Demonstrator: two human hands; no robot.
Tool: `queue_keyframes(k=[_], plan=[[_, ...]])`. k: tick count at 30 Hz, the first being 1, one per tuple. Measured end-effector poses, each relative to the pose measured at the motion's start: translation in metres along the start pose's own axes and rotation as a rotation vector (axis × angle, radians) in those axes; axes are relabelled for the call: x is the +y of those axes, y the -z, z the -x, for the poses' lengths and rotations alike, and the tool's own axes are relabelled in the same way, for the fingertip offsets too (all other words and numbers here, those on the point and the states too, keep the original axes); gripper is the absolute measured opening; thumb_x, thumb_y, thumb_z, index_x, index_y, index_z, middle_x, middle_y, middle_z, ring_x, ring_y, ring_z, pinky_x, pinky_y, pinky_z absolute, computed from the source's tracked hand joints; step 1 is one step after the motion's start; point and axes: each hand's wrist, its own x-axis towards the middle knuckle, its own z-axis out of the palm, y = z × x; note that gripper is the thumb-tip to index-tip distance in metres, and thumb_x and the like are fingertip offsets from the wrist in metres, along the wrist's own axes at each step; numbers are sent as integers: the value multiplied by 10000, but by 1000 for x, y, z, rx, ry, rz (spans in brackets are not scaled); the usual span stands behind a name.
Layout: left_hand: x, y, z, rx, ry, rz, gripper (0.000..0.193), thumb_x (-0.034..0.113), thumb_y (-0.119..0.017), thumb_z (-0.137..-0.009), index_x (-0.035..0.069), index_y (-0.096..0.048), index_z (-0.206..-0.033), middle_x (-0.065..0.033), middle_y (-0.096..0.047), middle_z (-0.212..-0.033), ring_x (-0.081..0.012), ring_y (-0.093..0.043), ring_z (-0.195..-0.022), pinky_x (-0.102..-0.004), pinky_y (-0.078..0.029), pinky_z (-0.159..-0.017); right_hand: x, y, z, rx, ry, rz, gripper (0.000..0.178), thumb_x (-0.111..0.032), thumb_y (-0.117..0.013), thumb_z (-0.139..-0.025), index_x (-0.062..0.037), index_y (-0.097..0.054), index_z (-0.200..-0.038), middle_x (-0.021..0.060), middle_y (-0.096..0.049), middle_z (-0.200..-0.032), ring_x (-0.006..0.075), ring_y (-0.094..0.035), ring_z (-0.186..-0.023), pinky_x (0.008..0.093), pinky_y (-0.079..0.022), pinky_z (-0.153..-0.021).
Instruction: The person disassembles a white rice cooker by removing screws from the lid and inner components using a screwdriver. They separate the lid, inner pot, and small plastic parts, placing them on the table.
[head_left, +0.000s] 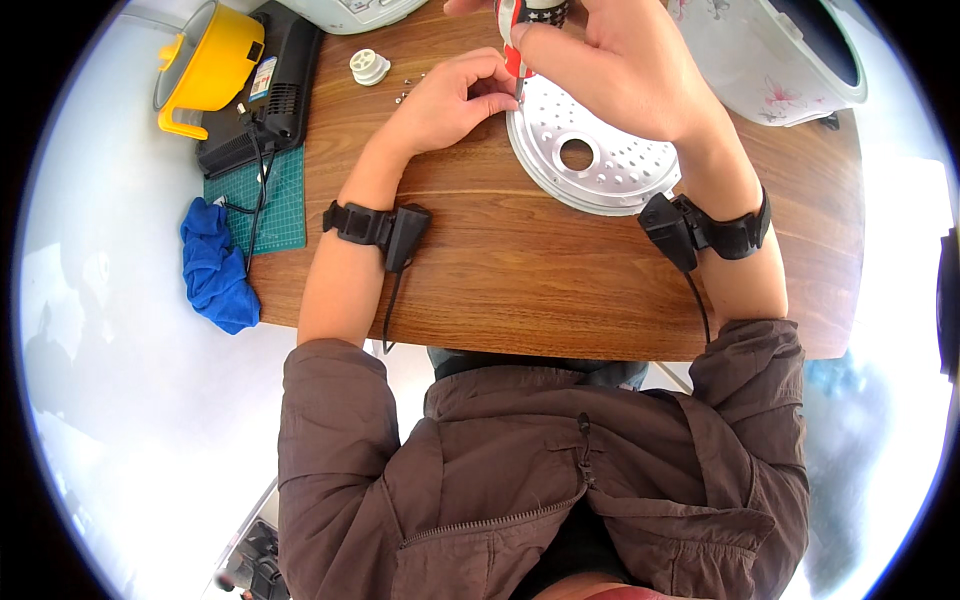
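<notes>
A round silver metal plate [620, 158], with many small holes and one larger round opening, lies on the wooden table ahead of me. My right hand [640, 75] grips a screwdriver [511, 42] with a red and white handle and points it down at the plate's left edge. The thumb and forefinger of my left hand [455, 98] are pinched beside the screwdriver's tip, at that same edge. Whatever they pinch is too small to make out. A dark piece with white stars [547, 12] shows behind the screwdriver, partly covered by my right hand.
A white spool-like part [369, 67] and small screws [402, 97] lie left of my left hand. Farther left are a yellow pot [222, 70] on a black appliance [290, 60], a green cutting mat [282, 205] and a blue cloth [215, 270]. A white appliance housing [770, 70] stands at right.
</notes>
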Motion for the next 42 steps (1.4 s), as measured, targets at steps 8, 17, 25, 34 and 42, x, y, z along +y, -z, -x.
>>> queue_keyframes(k=[8, 17, 25, 34, 42], plan=[[-6, 3, -2, -49, 16, -33, 151, 140, -710, -976, 27, -662, -1062, -21, -670, -1012, -136, -621, -937, -288, -509, -855, -2, 0, -1, 243, -27, -317, 720, 105, -441, -740, 1, -480, -1451, 73, -616, -989, 82, -552, -809, 215, -479, -732], [5, 34, 5, 55, 66, -161, 150, 151, -715, -964, 28, -694, -1048, -18, -701, -972, -107, -638, -905, -275, -527, -825, -5, 15, -3, 503, 31, -245, 634, 95, -409, -783, 49, -512, -1407, 71, -599, -996, 116, -591, -884, 219, -522, -753], [9, 89, 29, 129, 73, -661, 108, 78, -698, -929, 12, -687, -1014, -82, -656, -903, -208, -627, -803, -306, -509, -745, -9, 20, -7, 605, 45, -236, 608, 91, -413, -781, 57, -551, -1372, 74, -604, -975, 147, -610, -927, 246, -538, -791], [-4, 80, 22, 71, -59, -771, 97, 59, -681, -921, 9, -700, -1002, -115, -668, -948, -306, -660, -875, -351, -533, -794, -9, 21, -7, 587, 49, -262, 590, 90, -424, -797, 54, -549, -1372, 66, -607, -978, 134, -608, -928, 237, -539, -794], [17, 81, 29, 114, -61, -700, 279, 34, -637, -944, 55, -698, -1215, -109, -690, -1192, -309, -663, -1091, -369, -530, -944, -8, 19, -4, 600, 15, -266, 587, 97, -422, -803, 56, -540, -1377, 67, -609, -979, 127, -600, -913, 237, -539, -784]])
